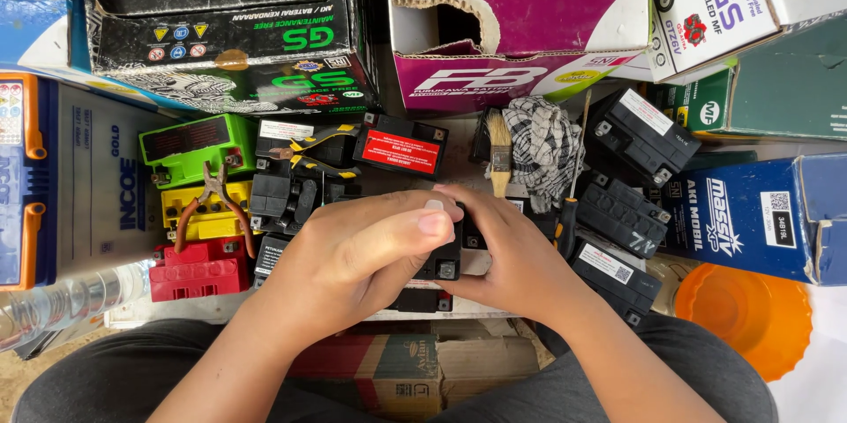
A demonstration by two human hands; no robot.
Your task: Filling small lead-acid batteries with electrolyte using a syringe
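My left hand (357, 255) and my right hand (512, 255) close together around a small black battery (445, 262) at the middle of the view. Most of that battery is hidden under my fingers; only one corner with a terminal shows. My left thumb lies across its top and my right fingers wrap its right side. Several other small batteries lie around it: a green one (190, 145), a yellow one (198, 211), a red one (198, 269) and a black one with a red label (401, 148).
Red-handled pliers (212, 202) rest on the yellow battery. A paintbrush (499, 154), a checked rag (543, 149) and a screwdriver (572, 185) lie behind my hands. Black batteries (622, 211) sit right. Cardboard boxes (520, 17) line the back, an orange bowl (745, 313) sits right.
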